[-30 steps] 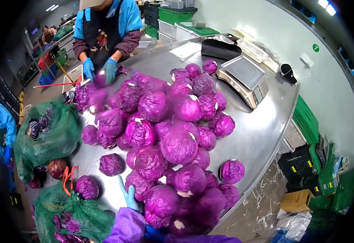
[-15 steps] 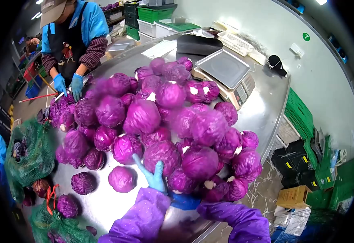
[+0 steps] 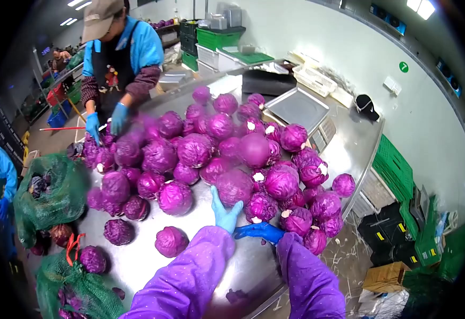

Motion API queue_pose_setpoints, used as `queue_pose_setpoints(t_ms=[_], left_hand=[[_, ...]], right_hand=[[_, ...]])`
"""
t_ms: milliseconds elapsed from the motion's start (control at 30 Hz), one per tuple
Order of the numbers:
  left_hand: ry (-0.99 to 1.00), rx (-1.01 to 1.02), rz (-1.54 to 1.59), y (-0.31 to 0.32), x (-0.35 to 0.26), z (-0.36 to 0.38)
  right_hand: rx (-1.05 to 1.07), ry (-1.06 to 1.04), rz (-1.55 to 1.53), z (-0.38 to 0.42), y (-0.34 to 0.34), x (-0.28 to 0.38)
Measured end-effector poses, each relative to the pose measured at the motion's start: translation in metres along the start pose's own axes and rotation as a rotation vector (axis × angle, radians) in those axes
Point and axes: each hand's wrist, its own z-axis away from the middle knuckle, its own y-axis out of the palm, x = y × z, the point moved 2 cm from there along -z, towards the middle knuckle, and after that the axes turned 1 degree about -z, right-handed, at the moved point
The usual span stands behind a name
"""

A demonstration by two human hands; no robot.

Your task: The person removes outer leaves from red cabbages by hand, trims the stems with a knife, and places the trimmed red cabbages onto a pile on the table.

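A large heap of red cabbages [image 3: 195,150] covers the middle of the metal table [image 3: 136,258]. My left hand [image 3: 225,210], in a light blue glove, has its thumb and fingers spread below a round cabbage [image 3: 234,186] at the heap's near edge, with nothing gripped. Close beside it on the right, my right hand [image 3: 259,231], in a darker blue glove, lies sideways with its fingers pointing toward the left wrist; whether they hold anything cannot be made out. One cabbage [image 3: 171,241] sits apart, left of my left forearm.
Across the table a person [image 3: 121,58] in blue gloves handles cabbages. Green net bags [image 3: 51,194] lie at the left edge. A scale with a metal tray [image 3: 297,109] and a white basket [image 3: 315,80] stand at the back. Crates [image 3: 384,212] are on the floor at right.
The heap has shifted and spread, with several cabbages now farther from me. My right hand, mostly hidden before, now shows beside my left. The camera view has also moved.
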Motion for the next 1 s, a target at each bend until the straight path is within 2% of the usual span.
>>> queue_pose_setpoints(t_ms=[67,133,167,233,300,367,433,500,533,567,600,667,700,733,767,867,967,1000], left_hand=[[-0.039,0.101,0.066,-0.016,0.003,0.008],[-0.157,0.18,0.119,-0.037,-0.014,0.024],[-0.22,0.239,0.191,-0.052,-0.022,0.034],[-0.348,0.358,0.342,-0.085,-0.036,0.057],[-0.378,0.361,0.264,-0.121,-0.05,0.083],[-0.435,0.302,0.376,-0.158,-0.035,0.111],[-0.458,0.225,0.405,-0.204,-0.032,0.139],[-0.519,0.132,0.406,-0.249,-0.056,0.173],[-0.489,0.097,0.38,-0.273,-0.052,0.19],[-0.463,0.058,0.354,-0.297,-0.044,0.209],[-0.436,0.012,0.325,-0.32,-0.038,0.227],[-0.403,-0.104,0.295,-0.363,-0.023,0.27],[-0.39,-0.173,0.277,-0.384,-0.019,0.296],[-0.317,-0.267,0.274,-0.398,-0.024,0.32],[-0.262,-0.274,0.215,-0.415,-0.032,0.342],[-0.285,-0.349,0.217,-0.458,-0.053,0.401],[-0.17,-0.533,0.078,-0.524,-0.054,0.446],[-0.218,-0.617,0.131,-0.55,-0.047,0.459]], right_hand=[[-0.037,-0.126,-0.05,-0.002,0.003,-0.01],[-0.11,-0.235,-0.159,-0.014,0.01,-0.027],[-0.166,-0.18,-0.509,-0.031,0.009,-0.052],[-0.35,-0.161,-0.508,-0.03,0.022,-0.041],[-0.445,-0.078,-0.603,-0.03,0.034,-0.026],[-0.482,-0.085,-0.648,-0.037,0.033,-0.039],[-0.413,-0.042,-0.643,-0.044,0.025,-0.055],[-0.488,0.214,-0.666,-0.045,0.028,-0.044],[-0.522,0.218,-0.696,-0.047,0.03,-0.047],[-0.601,0.211,-0.614,-0.051,0.037,-0.045],[-0.653,0.171,-0.484,-0.049,0.059,-0.014],[-0.711,-0.045,-0.292,-0.052,0.123,0.042],[-0.657,-0.15,-0.213,-0.064,0.156,0.059],[-0.501,-0.208,-0.154,-0.074,0.191,0.075],[-0.356,-0.263,-0.1,-0.081,0.224,0.088],[0.119,-0.011,-0.118,-0.102,0.306,0.116],[0.376,0.062,-0.063,-0.105,0.397,0.124],[0.427,0.096,-0.071,-0.098,0.433,0.133]])
